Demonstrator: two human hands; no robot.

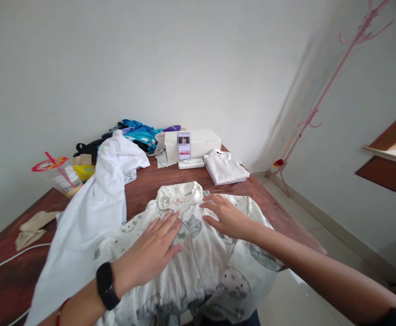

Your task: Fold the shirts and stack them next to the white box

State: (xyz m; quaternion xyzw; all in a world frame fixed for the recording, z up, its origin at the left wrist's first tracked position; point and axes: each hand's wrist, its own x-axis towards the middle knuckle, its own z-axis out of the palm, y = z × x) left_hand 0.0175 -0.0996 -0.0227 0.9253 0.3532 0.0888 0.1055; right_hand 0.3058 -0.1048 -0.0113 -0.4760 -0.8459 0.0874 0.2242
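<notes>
A white pajama shirt [198, 253] printed with grey cartoon animals lies spread face up, its collar toward the wall and its lower part reaching the near table edge. My left hand [153, 244], with a black band at the wrist, rests flat on the chest just left of the button strip, fingers stretched out. On the other side of the collar, my right hand [227, 215] lies on the shirt near the shoulder, its fingers apart and slightly bent. Neither hand grips the cloth. Part of the left sleeve area is hidden by my left forearm.
White cloth [82, 217] drapes along the left of the wooden table [143, 192]. Behind are a folded white garment [227, 167], a white box [205, 140], a propped phone [184, 147] and heaped clothes [140, 133]. A plastic cup [64, 176] stands left; a pink coat rack [334, 83] right.
</notes>
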